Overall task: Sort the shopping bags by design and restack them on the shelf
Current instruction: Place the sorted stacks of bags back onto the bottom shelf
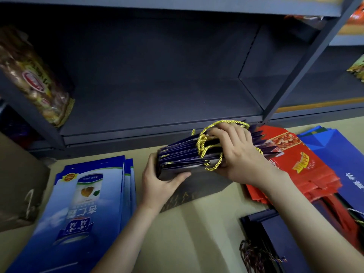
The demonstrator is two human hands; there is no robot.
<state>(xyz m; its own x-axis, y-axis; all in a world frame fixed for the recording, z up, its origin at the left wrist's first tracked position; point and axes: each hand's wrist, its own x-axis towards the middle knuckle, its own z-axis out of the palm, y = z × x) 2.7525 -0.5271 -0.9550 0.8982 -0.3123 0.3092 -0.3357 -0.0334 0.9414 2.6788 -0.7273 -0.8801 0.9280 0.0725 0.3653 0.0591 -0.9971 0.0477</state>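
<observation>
Both hands held one bundle. The left hand (161, 182) clamped the left end of the dark purple bags (177, 160), thumb across the near face and fingers behind. The right hand (238, 154) curled over the top edges, fingertips pinning the yellow cord handles (204, 146). The bundle stood on edge at centre frame, just in front of the lip of the bottom shelf (157, 129) and above a flat dark bag (187, 192) on the floor (197, 223). Whether it rested there or was lifted could not be told. Its right end fanned open, points splayed toward the red bags (301, 164) beside it. Main risk as judged: with only the left end squeezed tight, the fanned end could slide apart during the lift and spill bags onto the red pile, mixing the designs. One cord loop arched free near the shelf lip and could snag there, dragging a bag out of line. The blue-and-white bags (88, 203) at lower left lay well apart and looked safe from this.
</observation>
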